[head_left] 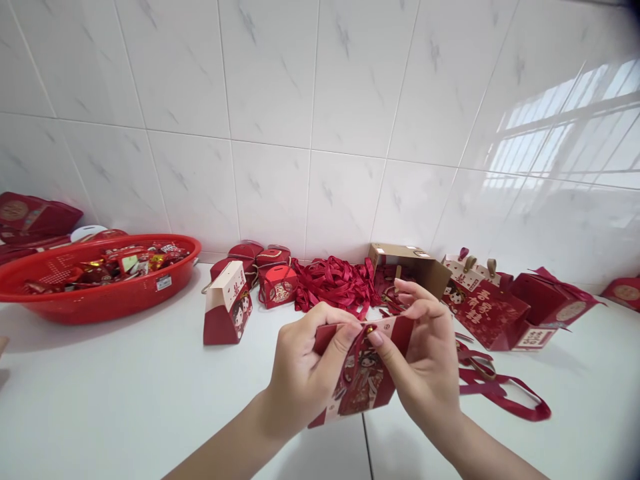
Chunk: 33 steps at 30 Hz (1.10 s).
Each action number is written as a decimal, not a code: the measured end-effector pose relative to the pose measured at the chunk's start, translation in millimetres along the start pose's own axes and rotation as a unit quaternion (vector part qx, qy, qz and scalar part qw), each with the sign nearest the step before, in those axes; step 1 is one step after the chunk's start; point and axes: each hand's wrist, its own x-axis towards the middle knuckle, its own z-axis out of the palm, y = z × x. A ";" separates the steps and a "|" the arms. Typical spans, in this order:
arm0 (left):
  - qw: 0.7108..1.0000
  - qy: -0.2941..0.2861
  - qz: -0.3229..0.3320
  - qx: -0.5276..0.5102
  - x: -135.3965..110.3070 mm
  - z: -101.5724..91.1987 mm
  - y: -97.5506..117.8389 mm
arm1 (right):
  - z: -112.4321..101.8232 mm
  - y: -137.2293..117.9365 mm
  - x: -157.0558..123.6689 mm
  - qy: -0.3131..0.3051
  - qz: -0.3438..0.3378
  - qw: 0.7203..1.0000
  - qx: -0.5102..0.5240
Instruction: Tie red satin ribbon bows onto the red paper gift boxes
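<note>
Both hands hold a red and cream paper gift box (pixel 369 387) printed with a cartoon figure, raised above the white table. Its top edge is pinched by my left hand (pixel 300 363), with the thumb at a dark red ribbon (pixel 353 353). A small gold stud (pixel 371 330) shows near that edge. My right hand (pixel 431 357) grips the other side; its thumb presses beside the stud while the index and middle fingers stay raised. The back of the box and the fingertips behind it are hidden.
Left stands a red plastic basket (pixel 100 303) of wrapped candies. Behind my hands are a small upright box (pixel 220 317), red round-topped boxes (pixel 279 285), a heap of ribbon (pixel 335 280) and a cardboard box (pixel 400 251). Finished-looking gift boxes (pixel 493 317) and loose ribbon straps (pixel 530 410) lie right.
</note>
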 end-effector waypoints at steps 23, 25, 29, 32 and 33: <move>0.934 -0.013 0.117 0.338 10.0 -19.3 18.6 | -11.4 -0.3 8.1 0.000 -0.053 0.997 -0.056; 0.935 -0.023 0.076 0.345 10.3 -19.5 18.0 | -10.5 0.6 8.2 0.001 -0.060 0.996 -0.064; 0.941 -0.044 -0.070 0.328 12.9 -23.1 19.5 | -10.2 2.3 9.2 0.004 -0.084 0.993 -0.078; 0.951 -0.062 -0.153 0.261 16.0 -28.3 21.8 | -11.8 3.1 10.4 0.010 -0.093 0.992 -0.080; 0.954 -0.068 -0.160 0.244 17.1 -30.3 22.5 | -12.4 3.2 10.8 0.010 -0.092 0.993 -0.078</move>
